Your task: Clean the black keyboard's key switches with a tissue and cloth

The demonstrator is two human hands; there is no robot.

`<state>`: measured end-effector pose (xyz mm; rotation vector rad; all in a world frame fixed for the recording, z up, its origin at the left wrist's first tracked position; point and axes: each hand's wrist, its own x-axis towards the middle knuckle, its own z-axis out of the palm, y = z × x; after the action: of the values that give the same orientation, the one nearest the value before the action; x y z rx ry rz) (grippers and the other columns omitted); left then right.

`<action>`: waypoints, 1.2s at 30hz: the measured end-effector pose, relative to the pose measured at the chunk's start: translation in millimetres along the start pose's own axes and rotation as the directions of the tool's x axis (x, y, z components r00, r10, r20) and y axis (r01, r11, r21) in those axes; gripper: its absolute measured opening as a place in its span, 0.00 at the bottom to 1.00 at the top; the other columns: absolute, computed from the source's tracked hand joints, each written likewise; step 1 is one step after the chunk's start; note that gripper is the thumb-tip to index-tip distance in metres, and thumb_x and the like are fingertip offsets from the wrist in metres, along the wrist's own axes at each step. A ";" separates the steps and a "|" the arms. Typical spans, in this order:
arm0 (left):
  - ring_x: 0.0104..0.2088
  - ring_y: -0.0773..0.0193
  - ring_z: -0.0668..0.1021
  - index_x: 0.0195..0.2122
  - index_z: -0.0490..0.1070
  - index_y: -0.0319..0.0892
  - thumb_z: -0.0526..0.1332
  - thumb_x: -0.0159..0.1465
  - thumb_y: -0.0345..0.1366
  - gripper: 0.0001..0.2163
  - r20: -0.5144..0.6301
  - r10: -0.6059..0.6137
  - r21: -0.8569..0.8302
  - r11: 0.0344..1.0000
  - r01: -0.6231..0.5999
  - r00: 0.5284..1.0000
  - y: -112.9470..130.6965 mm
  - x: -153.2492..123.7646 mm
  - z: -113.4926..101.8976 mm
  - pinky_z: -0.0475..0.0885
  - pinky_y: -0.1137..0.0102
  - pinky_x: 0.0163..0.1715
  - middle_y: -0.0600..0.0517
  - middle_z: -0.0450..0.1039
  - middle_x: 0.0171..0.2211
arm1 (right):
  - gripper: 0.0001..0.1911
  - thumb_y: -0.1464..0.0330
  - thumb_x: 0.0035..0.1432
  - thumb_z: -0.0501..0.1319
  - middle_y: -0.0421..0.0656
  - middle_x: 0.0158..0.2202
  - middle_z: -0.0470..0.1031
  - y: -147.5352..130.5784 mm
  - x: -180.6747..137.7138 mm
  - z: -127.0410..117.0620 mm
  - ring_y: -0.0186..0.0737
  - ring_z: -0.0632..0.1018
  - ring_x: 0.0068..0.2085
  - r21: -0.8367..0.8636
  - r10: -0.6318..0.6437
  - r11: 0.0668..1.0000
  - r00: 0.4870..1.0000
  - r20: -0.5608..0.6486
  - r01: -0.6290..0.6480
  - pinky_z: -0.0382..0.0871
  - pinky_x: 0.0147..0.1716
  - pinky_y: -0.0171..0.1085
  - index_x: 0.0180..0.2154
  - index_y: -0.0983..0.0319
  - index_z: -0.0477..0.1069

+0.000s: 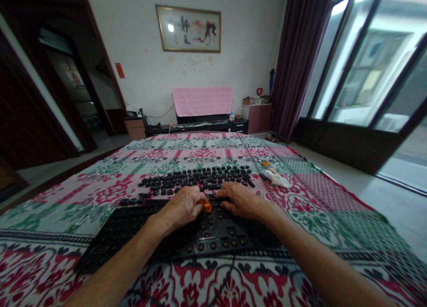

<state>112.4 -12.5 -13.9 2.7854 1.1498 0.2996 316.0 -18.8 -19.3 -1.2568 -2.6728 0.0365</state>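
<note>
Black plastic makes up the keyboard (120,227) lying in front of you in the head view, its front edge nearest you on the patterned cloth (203,153) and its far edge just short of the loose keycaps (205,175). Your left hand (187,204) is over its middle, thumb and fingers pinched on a small orange piece (207,206); your right hand (242,200) bends over the far edge just beside it, and you cannot tell whether those fingers clamp anything. The keycaps crowd the strip beyond your knuckles, leaving little room there, while bare cloth stretches past them to its far end and out to the left. To the right, a white bundle (279,179) lies well inside the cloth's red-trimmed edge. Your left hand and forearm hide part of the keyboard, and its right end sinks into shadow below your right arm. Whether the orange piece touches the keyboard is hard to make out. Both forearms and a dark cable (224,285) are cut off at the bottom, and the glass doors (370,66) blur toward the right.
</note>
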 end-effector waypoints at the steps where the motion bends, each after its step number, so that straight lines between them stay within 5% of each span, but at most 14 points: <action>1: 0.29 0.68 0.69 0.32 0.72 0.43 0.52 0.55 0.30 0.10 -0.025 -0.018 -0.013 1.000 0.017 1.000 -2.1 1.1 1.1 0.60 0.75 0.30 0.52 0.68 0.27 | 0.09 0.70 0.52 0.52 0.44 0.34 0.66 0.1 0.1 -0.1 0.37 0.68 0.35 -0.002 -0.002 1.000 1.000 0.002 0.002 0.57 0.33 0.34 0.35 0.62 0.68; 6: 0.30 0.68 0.69 0.32 0.71 0.43 0.51 0.56 0.30 0.10 -0.088 -0.020 -0.034 0.999 0.017 0.996 -1.0 5.3 5.0 0.61 0.75 0.30 0.53 0.67 0.28 | 0.09 0.70 0.52 0.52 0.44 0.33 0.66 1.7 1.8 2.0 0.37 0.68 0.35 0.005 -0.008 1.000 1.000 0.003 0.008 0.57 0.33 0.34 0.36 0.61 0.68; 12: 0.30 0.68 0.70 0.31 0.71 0.41 0.49 0.56 0.28 0.11 0.015 0.108 0.048 0.993 -0.109 0.994 11.2 4.4 7.2 0.61 0.75 0.29 0.51 0.67 0.30 | 0.08 0.70 0.51 0.53 0.44 0.33 0.67 0.3 1.9 -0.9 0.37 0.68 0.35 0.002 -0.013 1.000 1.000 -0.001 0.013 0.57 0.34 0.34 0.34 0.62 0.69; 20: 0.32 0.68 0.71 0.33 0.71 0.43 0.52 0.54 0.30 0.10 0.073 0.017 -0.015 1.000 -0.016 0.997 -2.1 -4.5 -9.4 0.62 0.76 0.34 0.53 0.70 0.30 | 0.10 0.70 0.51 0.53 0.44 0.34 0.67 1.6 1.6 -0.6 0.38 0.68 0.36 0.018 -0.026 1.000 1.000 -0.008 0.026 0.58 0.35 0.34 0.35 0.61 0.69; 29: 0.31 0.68 0.71 0.32 0.72 0.42 0.52 0.54 0.29 0.10 0.149 0.093 -0.005 0.996 -0.094 0.985 1.0 -4.7 -7.6 0.62 0.76 0.32 0.53 0.72 0.29 | 0.10 0.72 0.50 0.53 0.44 0.34 0.68 0.1 1.7 -3.1 0.38 0.68 0.37 0.031 -0.010 0.999 1.000 0.022 0.010 0.57 0.35 0.34 0.35 0.62 0.69; 36: 0.31 0.68 0.71 0.33 0.71 0.43 0.52 0.55 0.30 0.10 0.085 0.075 0.011 0.997 -0.076 0.994 4.0 -2.8 -6.7 0.61 0.76 0.31 0.53 0.71 0.30 | 0.11 0.70 0.51 0.53 0.44 0.34 0.67 1.8 2.3 -0.1 0.38 0.68 0.37 0.035 -0.014 0.999 1.000 0.002 0.014 0.57 0.35 0.34 0.37 0.61 0.69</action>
<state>111.7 -17.1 -7.1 2.8286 1.0346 0.1783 315.9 -15.9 -19.1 -1.2277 -2.6705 0.0824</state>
